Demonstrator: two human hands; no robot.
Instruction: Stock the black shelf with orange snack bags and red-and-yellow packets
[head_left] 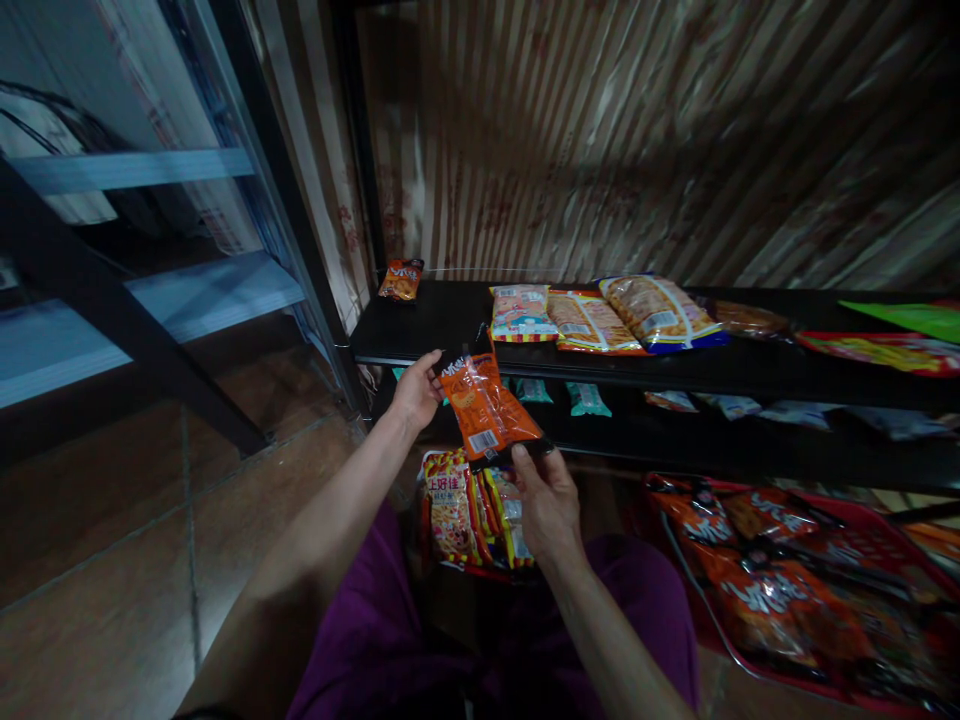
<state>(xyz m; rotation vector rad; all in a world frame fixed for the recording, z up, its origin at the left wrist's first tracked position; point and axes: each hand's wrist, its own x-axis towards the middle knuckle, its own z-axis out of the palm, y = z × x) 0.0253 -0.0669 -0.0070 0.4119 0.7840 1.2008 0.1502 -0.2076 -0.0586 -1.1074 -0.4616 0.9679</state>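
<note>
An orange snack bag point(484, 400) with black ends and a barcode is stretched between my two hands, in front of the black shelf's edge. My left hand point(418, 393) pinches its upper left end. At its lower right end, my right hand point(549, 495) grips with the thumb on top. Another orange snack bag point(401, 280) lies at the left end of the upper shelf point(442, 315). Below the held bag, yellow and red snack packs point(457, 510) stand in a container between my knees, partly hidden by my right hand.
A red basket point(720, 640) full of orange snack bags stands at the lower right. On the upper shelf lie a pink and blue bag point(521, 312) and large peanut-like bags point(660, 308). Small teal packs point(587, 398) rest one shelf down. A blue stepladder point(217, 280) stands at left.
</note>
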